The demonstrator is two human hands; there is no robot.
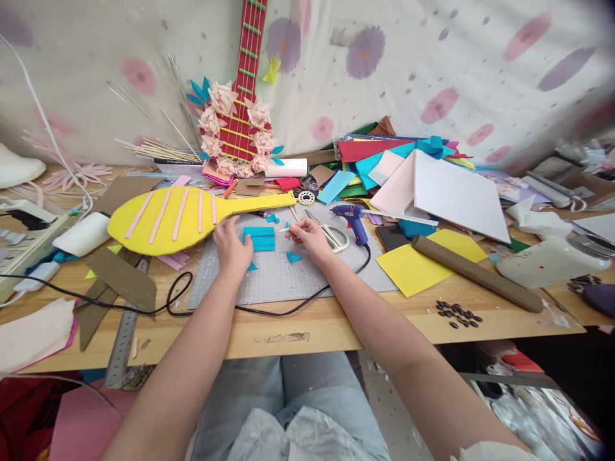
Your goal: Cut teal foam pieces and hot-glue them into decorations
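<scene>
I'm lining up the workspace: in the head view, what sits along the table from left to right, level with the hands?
White roll → yellow racket shape → left hand → folded teal sheet → right hand → scissors → blue glue gun → yellow sheet → brown tube.

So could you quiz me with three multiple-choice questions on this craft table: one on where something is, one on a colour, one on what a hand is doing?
1. Where does the glue gun lie?
A. right of the scissors
B. on the floor
C. on the yellow paddle shape

2. What colour is the folded piece by the left hand?
A. red
B. turquoise
C. white

3. What is the right hand doing?
A. lying flat and empty
B. gripping the glue gun
C. pinching a thin stick

Answers: 1 A, it sits on the grey mat's right edge. 2 B, clearly blue-green. 3 C, the stick pokes out from the fingertips.
</scene>
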